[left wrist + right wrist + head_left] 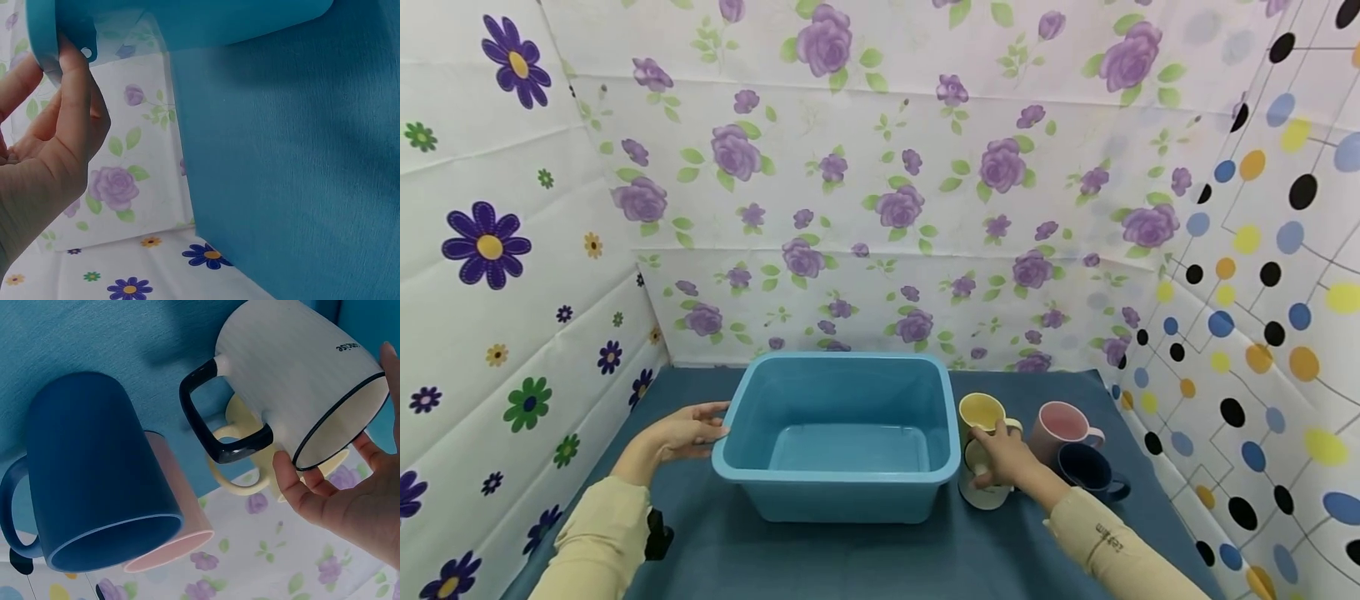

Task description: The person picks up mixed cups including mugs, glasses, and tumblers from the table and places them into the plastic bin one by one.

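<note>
A large blue plastic basin (850, 477) stands in the middle of the table. At its left side, my left hand (688, 429) pinches the rim, with fingertips under the lip in the left wrist view. My right hand (1009, 458) grips the mouth of a white mug (281, 369), its fingers spread around the dark-edged rim. That mug has a black handle and stands close to the basin's right side. Just behind it is a yellow mug (981, 408), partly covered by my hand. Further right are a pink mug (1063, 422) and a dark blue mug (1084, 467).
A blue cloth (842, 562) covers the table. Flowered sheeting (880, 200) hangs behind it, with more patterned sheeting at the left and right sides. The dark blue mug stands near my right forearm, in front of the pink one.
</note>
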`<state>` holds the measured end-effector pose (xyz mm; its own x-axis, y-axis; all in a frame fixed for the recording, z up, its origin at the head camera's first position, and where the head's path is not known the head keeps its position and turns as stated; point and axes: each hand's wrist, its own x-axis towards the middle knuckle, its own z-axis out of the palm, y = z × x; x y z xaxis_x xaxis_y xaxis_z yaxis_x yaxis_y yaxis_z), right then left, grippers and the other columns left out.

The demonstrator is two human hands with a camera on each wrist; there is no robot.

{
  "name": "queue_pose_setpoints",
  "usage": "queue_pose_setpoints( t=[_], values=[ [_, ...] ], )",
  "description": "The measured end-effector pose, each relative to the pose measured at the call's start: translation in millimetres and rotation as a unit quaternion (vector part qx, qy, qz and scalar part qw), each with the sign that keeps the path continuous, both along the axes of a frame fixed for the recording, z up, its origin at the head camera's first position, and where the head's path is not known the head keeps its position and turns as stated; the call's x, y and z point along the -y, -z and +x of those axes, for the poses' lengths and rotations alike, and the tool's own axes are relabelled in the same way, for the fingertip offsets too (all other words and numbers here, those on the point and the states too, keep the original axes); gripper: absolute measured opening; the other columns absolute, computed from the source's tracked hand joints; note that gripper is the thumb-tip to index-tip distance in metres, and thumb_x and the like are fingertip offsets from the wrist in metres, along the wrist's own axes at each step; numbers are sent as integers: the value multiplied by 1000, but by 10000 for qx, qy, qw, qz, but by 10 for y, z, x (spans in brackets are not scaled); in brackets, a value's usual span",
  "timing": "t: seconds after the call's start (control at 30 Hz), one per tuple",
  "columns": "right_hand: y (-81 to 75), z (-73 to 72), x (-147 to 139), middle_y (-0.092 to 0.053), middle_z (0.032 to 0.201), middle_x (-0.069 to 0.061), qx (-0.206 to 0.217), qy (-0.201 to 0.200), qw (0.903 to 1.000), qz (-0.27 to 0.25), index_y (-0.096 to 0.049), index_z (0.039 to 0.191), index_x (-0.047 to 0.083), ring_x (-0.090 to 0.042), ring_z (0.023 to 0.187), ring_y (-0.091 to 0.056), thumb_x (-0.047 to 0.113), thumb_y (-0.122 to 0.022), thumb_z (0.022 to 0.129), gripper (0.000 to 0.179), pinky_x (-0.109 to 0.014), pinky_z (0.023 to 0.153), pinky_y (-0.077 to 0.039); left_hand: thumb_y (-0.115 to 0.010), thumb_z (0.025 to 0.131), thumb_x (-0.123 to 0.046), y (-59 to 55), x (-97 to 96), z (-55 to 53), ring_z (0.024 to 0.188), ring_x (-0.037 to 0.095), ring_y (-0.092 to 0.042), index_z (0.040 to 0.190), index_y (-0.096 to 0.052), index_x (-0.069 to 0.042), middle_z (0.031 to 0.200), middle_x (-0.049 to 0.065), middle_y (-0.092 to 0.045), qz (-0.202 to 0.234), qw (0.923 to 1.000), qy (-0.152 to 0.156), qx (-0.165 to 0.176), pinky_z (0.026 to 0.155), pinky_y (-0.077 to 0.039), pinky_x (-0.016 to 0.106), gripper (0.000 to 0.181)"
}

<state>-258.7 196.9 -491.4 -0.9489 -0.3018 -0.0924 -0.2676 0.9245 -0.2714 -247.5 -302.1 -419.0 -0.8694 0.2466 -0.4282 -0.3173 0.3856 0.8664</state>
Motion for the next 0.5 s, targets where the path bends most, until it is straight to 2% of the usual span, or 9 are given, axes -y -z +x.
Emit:
queue_pose_setpoints(
  t=[0.17, 0.33, 0.5],
  values=[
    [34, 9, 20, -41, 120, -31, -49, -11, 10000, 42, -50, 129, 12, -46, 95, -47, 35, -89, 59, 83, -55, 69, -50, -58, 93, -9, -23, 6, 8, 94, 11, -61, 148, -7, 8, 121, 17, -55, -10, 10000, -1, 14, 90, -52, 44, 77],
    [62, 22, 11, -45, 116, -27, -273, -28, 9994, 219, -51, 128, 14, -42, 90, -50, 39, -88, 59, 82, -52, 63, -51, -56, 94, -9, -18, 13, 10, 98, 12, -60, 148, -5, 8, 129, 23, -50, 84, 9999, 79, -4, 93, -51, 44, 76],
    [96, 68, -3, -46, 112, -24, -542, -133, 9983, 191, -52, 124, 15, -40, 86, -51, 38, -88, 59, 78, -50, 57, -51, -55, 94, -8, -8, 7, 13, 97, 12, -60, 148, -4, 8, 118, 14, -55, 232, 9997, 109, -30, 92, -51, 42, 76]
  ],
)
